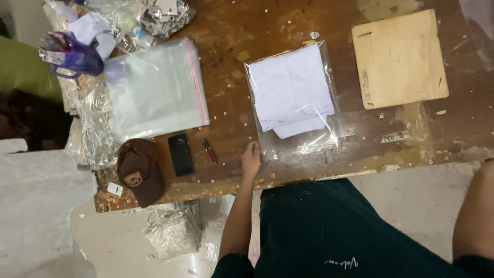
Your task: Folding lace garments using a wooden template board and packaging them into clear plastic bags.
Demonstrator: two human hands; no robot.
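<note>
the right hand is out of view: only the right forearm (473, 211) shows, cut by the right and bottom edges. the left hand (251, 159) rests at the corner of the clear bag (329, 139); its fingertips are too blurred to tell whether they pinch the plastic or just press it. the folded white garment (290, 87) hides its own lower layers. the small red-handled tool (210, 151) is too small to identify. the silvery pile (164, 15) is cut by the top edge. the green thing (23, 67) is cut at the left
</note>
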